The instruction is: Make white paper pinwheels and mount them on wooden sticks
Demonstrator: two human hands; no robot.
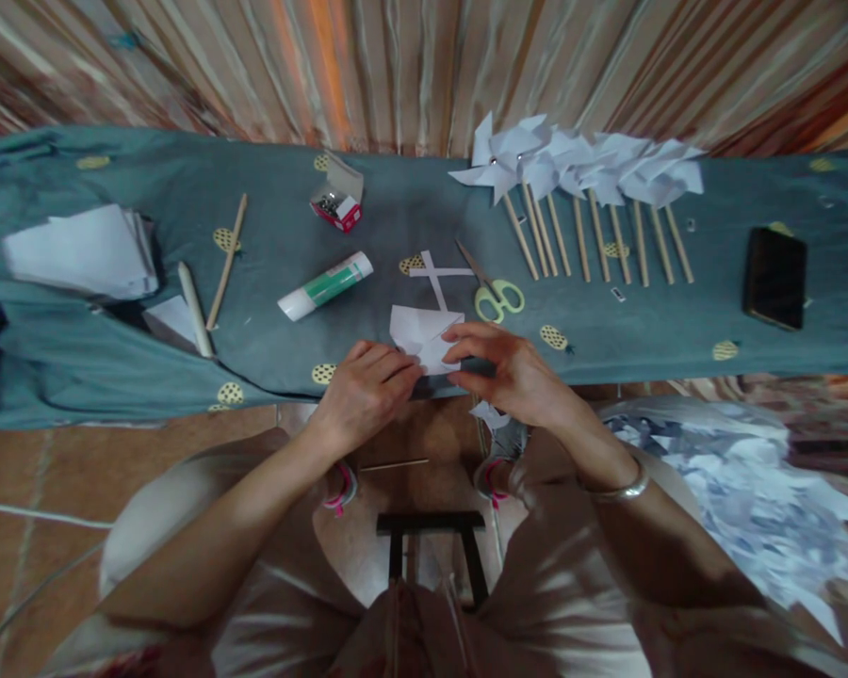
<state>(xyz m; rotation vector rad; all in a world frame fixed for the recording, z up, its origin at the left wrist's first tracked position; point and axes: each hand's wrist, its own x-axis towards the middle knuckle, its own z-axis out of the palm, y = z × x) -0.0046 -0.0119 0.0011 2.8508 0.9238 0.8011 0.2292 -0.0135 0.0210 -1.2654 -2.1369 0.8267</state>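
A small square of white paper, with crease lines and a partly raised flap, lies at the front edge of the cloth-covered table. My left hand is closed on its lower left edge, fingers pressed together. From the right, my right hand holds the paper's right side between curved fingers and thumb. Just beyond the paper are two crossed white paper strips. Scissors with pale green handles lie right of the strips. A green and white glue stick rests to the left.
Several white paper pinwheels on sticks line the back right, left of a black phone. An opened red box of small metal pieces sits behind the glue stick. At left are a paper stack, a pencil and a whitish stick.
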